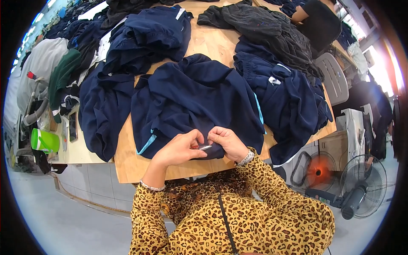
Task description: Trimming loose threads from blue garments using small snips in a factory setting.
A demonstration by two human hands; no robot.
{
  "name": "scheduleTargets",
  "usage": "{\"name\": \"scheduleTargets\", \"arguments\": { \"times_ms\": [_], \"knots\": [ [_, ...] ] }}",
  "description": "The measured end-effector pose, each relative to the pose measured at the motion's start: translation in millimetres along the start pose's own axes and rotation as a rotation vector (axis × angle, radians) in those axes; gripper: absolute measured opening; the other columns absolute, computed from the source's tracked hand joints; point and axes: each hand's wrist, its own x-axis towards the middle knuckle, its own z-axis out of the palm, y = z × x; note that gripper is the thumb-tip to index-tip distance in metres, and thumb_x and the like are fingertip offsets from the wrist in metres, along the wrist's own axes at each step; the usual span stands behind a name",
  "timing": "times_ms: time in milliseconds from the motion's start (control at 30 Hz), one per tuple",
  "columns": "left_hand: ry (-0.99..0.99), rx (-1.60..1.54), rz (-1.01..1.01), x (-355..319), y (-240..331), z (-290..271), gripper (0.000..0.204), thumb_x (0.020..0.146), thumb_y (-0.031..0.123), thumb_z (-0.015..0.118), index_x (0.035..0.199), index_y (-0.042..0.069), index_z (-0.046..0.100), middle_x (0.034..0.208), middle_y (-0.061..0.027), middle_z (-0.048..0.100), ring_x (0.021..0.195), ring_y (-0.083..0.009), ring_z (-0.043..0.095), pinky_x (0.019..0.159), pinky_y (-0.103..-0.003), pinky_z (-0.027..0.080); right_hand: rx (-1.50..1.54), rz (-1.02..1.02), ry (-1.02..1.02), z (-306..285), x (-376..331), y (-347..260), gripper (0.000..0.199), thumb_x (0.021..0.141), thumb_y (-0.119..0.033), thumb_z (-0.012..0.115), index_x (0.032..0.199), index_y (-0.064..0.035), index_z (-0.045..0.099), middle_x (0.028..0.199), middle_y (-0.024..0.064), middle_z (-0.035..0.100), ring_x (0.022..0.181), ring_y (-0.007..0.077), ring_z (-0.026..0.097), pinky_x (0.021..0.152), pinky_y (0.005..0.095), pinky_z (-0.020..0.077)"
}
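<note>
We record a navy garment (193,102) with light-blue trim spread on the wooden table (127,163), its near hem at the table's front edge. Left hand (180,148) is closed on small metal snips (204,147), tips at the hem. Right hand (229,142) pinches the fabric just beside the blades. More navy garments (146,36) lie piled behind and to both sides. A green bottle (44,141) sits far left, and fans (361,187) stand on the floor at right.

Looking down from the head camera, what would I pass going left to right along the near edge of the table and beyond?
Green cup → left hand → small metal snips → right hand → orange-glowing heater → floor fan.
</note>
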Motion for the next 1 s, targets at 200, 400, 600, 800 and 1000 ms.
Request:
{"name": "scheduleTargets", "arguments": {
  "times_ms": [200, 400, 600, 800, 1000],
  "knots": [
    [0.076, -0.425, 0.123, 0, -17, -1, 0.030, 0.078, 0.009, 0.071, 0.101, 0.003, 0.052, 0.078, 0.0009, 0.059, 0.065, -0.0032, 0.049, 0.052, -0.019, 0.037, -0.062, -0.065, 0.001, -2, 0, 1, 0.011, 0.091, -0.013, 0.057, 0.087, -0.0027, 0.058, 0.078, -0.0019, 0.056, 0.075, 0.0055, 0.050, 0.072, 0.0198, 0.0413],
    [0.031, -0.620, 0.030, 11, -27, 9, 0.050, 0.081, 0.003, 0.066, 0.127, -0.002, 0.046, 0.095, -0.0033, 0.060, 0.074, -0.0014, 0.051, 0.061, -0.015, 0.042, -0.019, -0.109, 0.022, 0, -4, -2, 0.010, 0.092, -0.012, 0.057, 0.087, -0.0033, 0.058, 0.079, -0.0017, 0.057, 0.075, 0.0057, 0.053, 0.071, 0.0193, 0.0425],
    [0.036, -0.768, -0.043, 3, -30, 7, 0.034, 0.082, 0.004, 0.065, 0.114, 0.000, 0.056, 0.074, 0.0063, 0.053, 0.056, 0.0010, 0.040, 0.045, -0.015, 0.028, -0.246, -0.154, 0.007, 0, -25, -16, 0.016, 0.088, -0.007, 0.060, 0.103, -0.0011, 0.059, 0.090, 0.0020, 0.062, 0.085, 0.0081, 0.057, 0.080, 0.0218, 0.0452],
    [0.074, -0.765, -0.005, -2, -25, 3, 0.029, 0.083, 0.004, 0.064, 0.111, 0.001, 0.058, 0.073, 0.0062, 0.053, 0.055, 0.0014, 0.040, 0.044, -0.015, 0.028, -0.230, 0.011, -0.115, 5, -38, -29, 0.042, 0.082, -0.002, 0.065, 0.123, -0.0023, 0.053, 0.112, 0.0039, 0.057, 0.102, 0.0090, 0.053, 0.087, 0.0229, 0.0438],
    [0.172, -0.596, 0.044, 4, -21, 11, 0.024, 0.084, 0.006, 0.063, 0.108, 0.001, 0.060, 0.071, 0.0059, 0.053, 0.056, -0.0008, 0.043, 0.048, -0.016, 0.034, -0.051, 0.048, -0.068, 5, -33, -25, 0.047, 0.079, 0.004, 0.064, 0.124, -0.0024, 0.051, 0.103, 0.0047, 0.059, 0.092, 0.0102, 0.059, 0.081, 0.0234, 0.0489]
  ]
}}
